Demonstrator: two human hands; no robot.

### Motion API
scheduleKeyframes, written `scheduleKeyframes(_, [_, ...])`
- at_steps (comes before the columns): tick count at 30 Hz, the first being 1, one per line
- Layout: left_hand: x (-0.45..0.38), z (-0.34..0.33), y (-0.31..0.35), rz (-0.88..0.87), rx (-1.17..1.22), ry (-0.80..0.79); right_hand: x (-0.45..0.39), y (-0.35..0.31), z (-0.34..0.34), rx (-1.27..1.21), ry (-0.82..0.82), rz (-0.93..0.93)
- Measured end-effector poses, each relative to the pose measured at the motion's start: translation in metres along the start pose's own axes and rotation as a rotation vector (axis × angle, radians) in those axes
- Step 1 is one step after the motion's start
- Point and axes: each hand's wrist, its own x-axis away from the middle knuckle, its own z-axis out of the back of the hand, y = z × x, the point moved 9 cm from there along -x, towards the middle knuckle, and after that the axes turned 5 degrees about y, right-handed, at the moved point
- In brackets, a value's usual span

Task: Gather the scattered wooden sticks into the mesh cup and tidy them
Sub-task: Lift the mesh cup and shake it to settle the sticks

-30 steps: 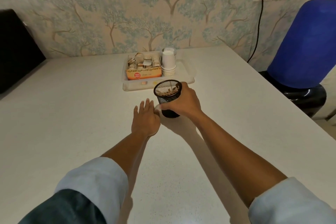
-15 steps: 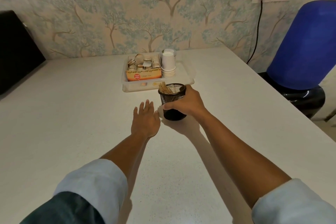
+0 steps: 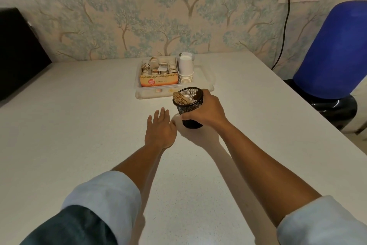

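My right fingers (image 3: pixel 187 117) wrap the mesh cup (image 3: pixel 189 105), tilted left with sticks (image 3: pixel 180 98) bunched at its left rim, while my left hand (image 3: pixel 160 128) lies flat just beside.

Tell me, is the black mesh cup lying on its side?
No, the black mesh cup is tilted, gripped by the right hand.

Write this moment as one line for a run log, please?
right hand: grips mesh cup, tilted left | wooden sticks: in cup | left hand: flat on table beside cup | loose sticks: none visible
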Motion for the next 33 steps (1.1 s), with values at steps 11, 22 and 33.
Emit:
scheduleKeyframes(11, [-0.001, 0.000, 0.000, 0.005, -0.007, -0.008, 0.006, -0.008, 0.006, -0.088, 0.109, 0.074])
scheduleKeyframes(22, [0.000, -0.001, -0.001, 0.001, 0.023, -0.006, 0.013, -0.018, 0.021, -0.190, 0.295, 0.098])
scheduleKeyframes(33, [0.000, -0.001, -0.002, -0.001, 0.040, 0.005, 0.016, -0.024, 0.027, -0.208, 0.353, 0.087])
